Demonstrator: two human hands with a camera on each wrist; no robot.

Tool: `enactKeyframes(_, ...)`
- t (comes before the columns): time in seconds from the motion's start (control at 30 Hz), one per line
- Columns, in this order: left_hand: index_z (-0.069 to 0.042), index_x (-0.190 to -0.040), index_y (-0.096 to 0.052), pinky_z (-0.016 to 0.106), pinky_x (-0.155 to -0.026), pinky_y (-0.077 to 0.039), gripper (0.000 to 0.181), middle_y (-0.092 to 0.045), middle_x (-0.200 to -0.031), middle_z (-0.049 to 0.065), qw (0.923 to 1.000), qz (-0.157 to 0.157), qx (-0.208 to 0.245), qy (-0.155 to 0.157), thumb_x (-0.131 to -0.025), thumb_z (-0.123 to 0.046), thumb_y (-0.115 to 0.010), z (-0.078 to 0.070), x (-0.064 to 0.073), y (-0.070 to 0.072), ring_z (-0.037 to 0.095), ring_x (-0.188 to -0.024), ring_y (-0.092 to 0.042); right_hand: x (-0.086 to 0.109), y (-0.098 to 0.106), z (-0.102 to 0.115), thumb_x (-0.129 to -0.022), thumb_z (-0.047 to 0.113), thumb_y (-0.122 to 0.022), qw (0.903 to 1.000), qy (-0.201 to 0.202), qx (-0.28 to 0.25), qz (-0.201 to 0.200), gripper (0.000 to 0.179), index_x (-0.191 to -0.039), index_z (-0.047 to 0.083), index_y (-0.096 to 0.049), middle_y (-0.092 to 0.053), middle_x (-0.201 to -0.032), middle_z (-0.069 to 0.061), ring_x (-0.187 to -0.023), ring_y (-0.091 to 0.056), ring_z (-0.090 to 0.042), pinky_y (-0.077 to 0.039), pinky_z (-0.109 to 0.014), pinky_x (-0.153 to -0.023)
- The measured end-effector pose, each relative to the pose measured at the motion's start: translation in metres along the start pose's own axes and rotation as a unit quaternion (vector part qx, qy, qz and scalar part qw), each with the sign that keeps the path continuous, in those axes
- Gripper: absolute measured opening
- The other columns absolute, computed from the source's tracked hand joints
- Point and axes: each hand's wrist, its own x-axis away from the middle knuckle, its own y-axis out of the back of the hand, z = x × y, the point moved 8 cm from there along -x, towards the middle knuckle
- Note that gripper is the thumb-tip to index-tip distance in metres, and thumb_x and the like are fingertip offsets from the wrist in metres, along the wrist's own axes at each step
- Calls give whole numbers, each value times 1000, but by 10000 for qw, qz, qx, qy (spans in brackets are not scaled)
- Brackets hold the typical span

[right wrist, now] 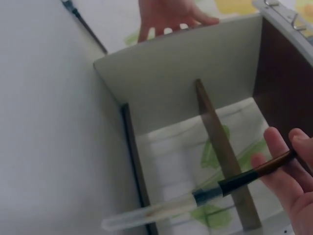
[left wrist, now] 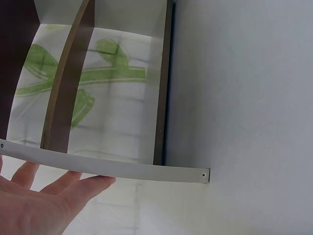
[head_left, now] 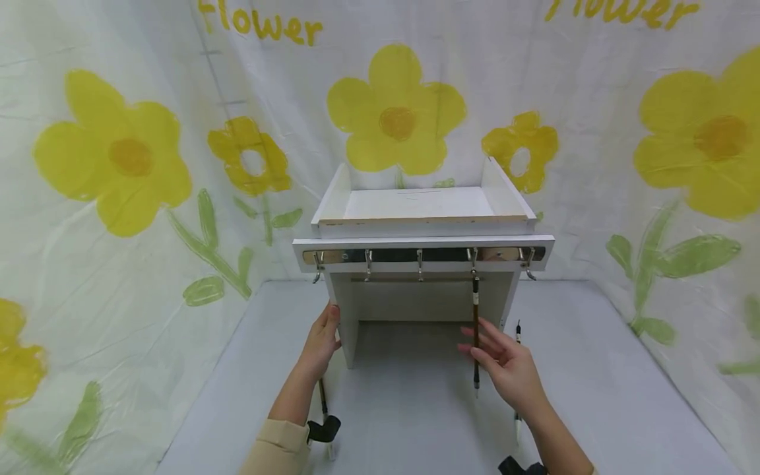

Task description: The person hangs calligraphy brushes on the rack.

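A calligraphy brush (head_left: 475, 316) with a brown handle hangs upright below a hook (head_left: 473, 256) on the metal strip of a white shelf unit (head_left: 421, 229). My right hand (head_left: 505, 366) pinches its handle between thumb and fingers. Seen from the right wrist, the same brush (right wrist: 238, 182) slants across the fingers, a clear cap (right wrist: 151, 213) over its tip. My left hand (head_left: 321, 338) rests on the outside of the unit's left side panel (head_left: 344, 316). In the left wrist view its fairly straight fingers (left wrist: 90, 188) touch that panel (left wrist: 112, 166).
More brushes lie on the table (head_left: 415, 422): one brush (head_left: 323, 396) beside my left forearm, partly hidden, and another brush (head_left: 518, 333) behind my right hand. Several hooks line the unit's metal strip (head_left: 392, 256). Behind stands a white curtain (head_left: 332, 198) painted with yellow flowers.
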Motion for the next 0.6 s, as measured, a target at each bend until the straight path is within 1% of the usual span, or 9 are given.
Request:
enactKeyframes(0.1,-16,-164,-14,67,-109,-37,76,-14,-169,14,10000,-10,-3,10,-104,-62,-27,6,-5,-1,39,-153,-20,-2,2,-5,-98,0,-63,9997,-110,198,-100,62,-154,18,-43,-67,-132,-16,-106,-73,-15,-56,-17,-88)
enactKeyframes(0.17,-15,-163,-14,68,-109,-37,79,-14,-169,15,10000,-42,-47,-47,-103,-64,-27,10,-7,2,40,-153,-20,-4,1,-6,-98,0,-64,9995,-107,262,-131,62,-153,19,-44,-68,-131,-14,-106,-73,-15,-55,-15,-89)
enactKeyframes(0.3,-16,-164,-15,68,-108,-38,78,-14,-169,14,10000,-31,-39,-19,-103,-64,-28,9,-6,2,41,-153,-20,-7,-1,-5,-97,-2,-64,9996,-11,246,-158,61,-152,14,-45,-69,-130,-14,-107,-72,-13,-54,-15,-90)
enactKeyframes(0.47,-13,-163,-13,67,-109,-38,78,-12,-169,14,10000,14,-50,12,-104,-62,-27,7,-4,0,41,-153,-18,-9,-2,-7,-95,-5,-64,9995,96,274,-147,56,-148,2,-48,-68,-130,-17,-114,-69,-14,-53,-14,-91)
enactKeyframes(0.53,-12,-163,-13,66,-109,-38,78,-12,-170,14,10000,21,-49,40,-105,-61,-27,6,-3,0,40,-154,-18,-9,-2,-7,-96,-6,-64,9990,136,388,-156,53,-146,0,-49,-67,-130,-18,-118,-67,-12,-52,-13,-91)
enactKeyframes(0.6,-13,-163,-12,67,-109,-37,77,-11,-169,14,10000,29,-40,43,-105,-60,-27,5,-2,-1,40,-154,-17,-8,0,-6,-96,-5,-64,9980,151,576,-203,51,-145,-1,-51,-66,-132,-19,-119,-64,-7,-51,-11,-91)
